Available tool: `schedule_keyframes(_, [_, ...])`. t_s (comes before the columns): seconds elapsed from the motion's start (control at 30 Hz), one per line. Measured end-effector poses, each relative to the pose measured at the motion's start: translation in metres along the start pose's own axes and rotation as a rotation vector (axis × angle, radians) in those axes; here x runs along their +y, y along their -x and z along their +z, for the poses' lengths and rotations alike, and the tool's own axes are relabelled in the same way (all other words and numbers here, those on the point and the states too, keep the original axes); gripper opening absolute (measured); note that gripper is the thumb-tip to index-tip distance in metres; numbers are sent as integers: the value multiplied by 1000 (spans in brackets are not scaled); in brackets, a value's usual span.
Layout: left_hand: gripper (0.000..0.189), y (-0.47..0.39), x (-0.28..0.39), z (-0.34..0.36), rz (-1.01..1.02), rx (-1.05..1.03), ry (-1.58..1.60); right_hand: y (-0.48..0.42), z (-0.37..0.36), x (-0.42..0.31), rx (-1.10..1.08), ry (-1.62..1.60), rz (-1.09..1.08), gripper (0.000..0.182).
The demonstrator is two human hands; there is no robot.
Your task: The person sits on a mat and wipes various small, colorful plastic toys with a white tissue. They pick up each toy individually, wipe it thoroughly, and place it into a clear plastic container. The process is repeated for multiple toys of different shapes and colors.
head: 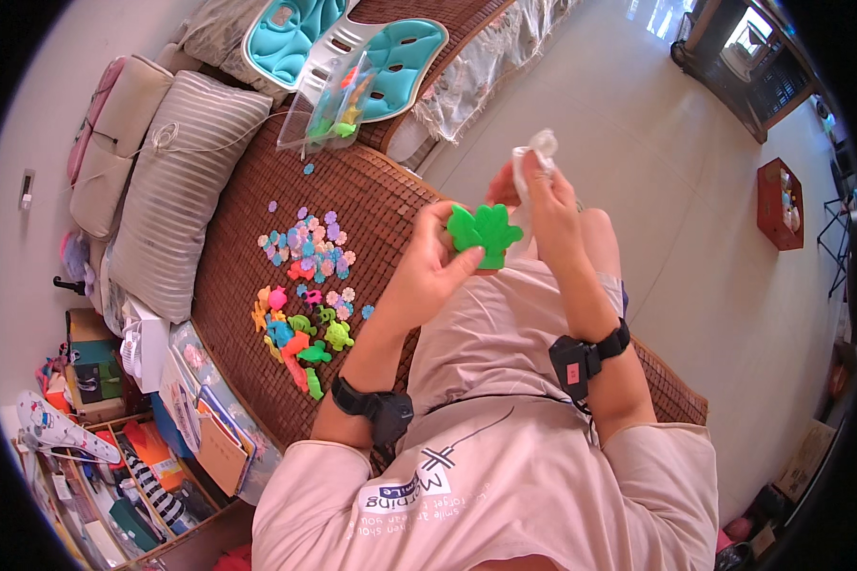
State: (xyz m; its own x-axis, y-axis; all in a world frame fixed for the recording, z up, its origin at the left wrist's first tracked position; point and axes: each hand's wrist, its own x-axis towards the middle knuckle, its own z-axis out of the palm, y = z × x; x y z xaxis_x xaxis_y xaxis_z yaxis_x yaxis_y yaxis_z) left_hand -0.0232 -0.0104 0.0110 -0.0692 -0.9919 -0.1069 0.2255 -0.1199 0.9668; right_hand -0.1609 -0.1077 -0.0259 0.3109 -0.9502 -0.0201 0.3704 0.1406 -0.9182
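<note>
A bright green plastic toy plant [484, 232] with rounded leaves sits between the thumb and fingers of my left hand [432, 257], above my lap. My right hand [553, 207] grips a crumpled white tissue [532, 164] just to the right of the toy, apart from it. On the brown woven mat [371, 207] to my left lie several colourful plastic sea-animal toys [303, 335], among them a green turtle [339, 335]. Beyond them spreads a pile of pastel flower-shaped pieces [314, 239].
A clear plastic bag [328, 114] with more toys leans on a turquoise-padded seat [400, 64]. A striped pillow [186, 185] rests at the left. An open drawer organizer [136, 492] holds assorted items at lower left. A red box [778, 207] stands on the tiled floor [657, 178].
</note>
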Motion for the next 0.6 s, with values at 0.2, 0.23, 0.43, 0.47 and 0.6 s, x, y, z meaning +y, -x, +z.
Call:
schedule_keyframes(0.2, [35, -14, -2, -6, 151, 100, -227, 18, 33, -17, -126, 987, -797, 26])
schedule_keyframes(0.23, [36, -12, -1, -5, 115, 96, -250, 20, 32, -17, -173, 917, -636, 24])
schedule_keyframes(0.43, [38, 1, -7, -1, 76, 37, -243, 14, 26, -2, -134, 870, -376, 15])
schedule_keyframes(0.47, [38, 3, -7, 1, 76, 42, -255, 13, 27, -1, -88, 926, -385, 22])
schedule_keyframes(0.6, [41, 5, -4, 4, 57, 94, -230, 0, 21, -3, 94, 422, -35, 39])
